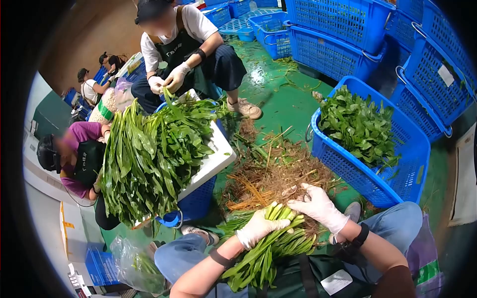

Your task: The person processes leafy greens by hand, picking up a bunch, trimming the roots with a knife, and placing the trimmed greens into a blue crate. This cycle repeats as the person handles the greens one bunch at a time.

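My left hand (pixel 262 227), in a white glove, is closed around a bunch of long green leaves (pixel 263 263) with pale stem ends pointing up and away. Just right of those stem ends is my right hand (pixel 318 204), also gloved, its fingers curled with thumb and fingertips near each other; what lies between them is too small to tell. Beyond both hands a heap of brown roots and trimmings (pixel 283 174) covers the green floor. A large pile of long leaves (pixel 154 154) rests on a white foam box (pixel 211 166) at the left.
A blue basket (pixel 397 191) with leafy greens (pixel 355 124) stands at the right. Stacked blue crates (pixel 338 49) rise behind it. One co-worker (pixel 184 44) squats across the pile; another (pixel 82 154) bends at the left. A plastic bag (pixel 134 263) lies lower left.
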Tool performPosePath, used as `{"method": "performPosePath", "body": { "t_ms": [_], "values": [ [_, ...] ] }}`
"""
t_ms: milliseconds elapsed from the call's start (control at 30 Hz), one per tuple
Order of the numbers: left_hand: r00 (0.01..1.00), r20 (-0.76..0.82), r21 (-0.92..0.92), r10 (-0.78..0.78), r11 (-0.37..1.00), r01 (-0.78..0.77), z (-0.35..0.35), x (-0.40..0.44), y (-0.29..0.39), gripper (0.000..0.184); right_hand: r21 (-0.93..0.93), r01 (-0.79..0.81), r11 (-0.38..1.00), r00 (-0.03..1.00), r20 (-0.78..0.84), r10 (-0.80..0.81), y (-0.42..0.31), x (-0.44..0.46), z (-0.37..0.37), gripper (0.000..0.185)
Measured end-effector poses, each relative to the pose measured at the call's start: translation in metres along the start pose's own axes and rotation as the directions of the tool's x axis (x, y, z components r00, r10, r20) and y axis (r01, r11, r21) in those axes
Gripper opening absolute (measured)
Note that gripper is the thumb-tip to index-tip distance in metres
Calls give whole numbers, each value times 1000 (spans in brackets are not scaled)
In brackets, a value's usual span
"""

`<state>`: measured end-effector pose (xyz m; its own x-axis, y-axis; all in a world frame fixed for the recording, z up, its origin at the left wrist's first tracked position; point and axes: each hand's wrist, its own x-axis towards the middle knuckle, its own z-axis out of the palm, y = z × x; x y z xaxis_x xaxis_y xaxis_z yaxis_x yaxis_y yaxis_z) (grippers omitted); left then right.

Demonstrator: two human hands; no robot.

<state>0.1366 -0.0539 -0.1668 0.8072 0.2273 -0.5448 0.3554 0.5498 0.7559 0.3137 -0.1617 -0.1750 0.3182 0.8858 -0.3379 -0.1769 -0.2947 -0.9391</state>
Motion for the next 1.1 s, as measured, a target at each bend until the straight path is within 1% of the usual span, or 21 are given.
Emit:
{"method": "performPosePath", "body": {
  "t_ms": [67,133,167,200,233,267,333,367,400,433,500,567,633,700,767,800,867,900,933,1033,1100],
  "values": [
    [998,-63,62,13,998,-9,0,2,-3,41,-63,6,998,999,-54,-9,16,3,0,59],
    [997,-51,27,66,998,-65,2,3,-8,40,-103,210,972,948,-222,-228,32,3,7,57],
    [997,-49,28,62,998,-61,-1,6,-16,40,-115,255,960,916,-288,-278,44,6,11,49],
    [985,-114,133,126,985,-111,-7,12,-28,39,-113,253,961,917,-289,-275,35,1,12,49],
    [965,-171,240,197,959,-153,3,8,-14,38,-60,175,983,940,-288,-184,15,-7,11,45],
    [984,-142,13,106,994,-105,11,-4,2,36,-7,95,995,955,-280,-93,5,-12,11,40],
    [974,-201,-36,103,993,-112,10,-8,18,33,46,92,995,961,-265,-77,6,-16,9,32],
    [955,-204,32,216,976,-214,-3,0,7,36,109,66,992,973,-229,-40,7,-17,9,29],
    [953,-207,32,219,976,-218,-4,-1,9,36,169,35,985,982,-188,-3,7,-17,10,26],
    [967,-203,55,151,988,-142,-5,-3,12,37,182,88,979,983,-177,-56,3,-17,14,27],
    [980,-198,49,24,999,-14,-6,-6,6,37,129,53,990,990,-137,-35,5,-13,16,28],
    [977,-191,149,93,987,-65,-1,-3,-2,35,95,91,991,991,-107,-81,0,-11,20,32],
    [974,-184,178,132,979,-99,-3,6,-16,36,26,54,998,990,-135,-50,5,-10,17,31],
    [897,-354,181,265,960,-212,-2,10,-20,34,-43,15,999,987,-161,-22,6,-11,20,30],
    [914,-325,134,245,968,-212,-3,6,-14,31,301,-7,954,977,-201,70,5,-13,29,35],
    [930,-292,83,221,975,-206,-1,2,-9,28,299,-10,954,978,-198,72,8,-13,29,35],
    [933,-337,-13,126,990,-139,-3,-3,-4,26,53,156,986,970,-197,-143,15,-12,24,39],
    [944,-327,-89,39,993,-72,-3,-10,7,27,-223,157,962,955,-212,-206,6,-15,18,44],
    [949,-311,-166,-46,986,-7,-2,-17,17,28,-195,183,964,965,-153,-214,8,-18,8,45],
    [945,-324,-156,-43,988,-8,-8,-16,14,29,-239,202,950,974,-53,-220,2,-19,0,42],
    [944,-324,-143,-58,990,12,-8,-15,13,29,-191,199,961,980,23,-198,13,-16,1,36]
  ]
}}
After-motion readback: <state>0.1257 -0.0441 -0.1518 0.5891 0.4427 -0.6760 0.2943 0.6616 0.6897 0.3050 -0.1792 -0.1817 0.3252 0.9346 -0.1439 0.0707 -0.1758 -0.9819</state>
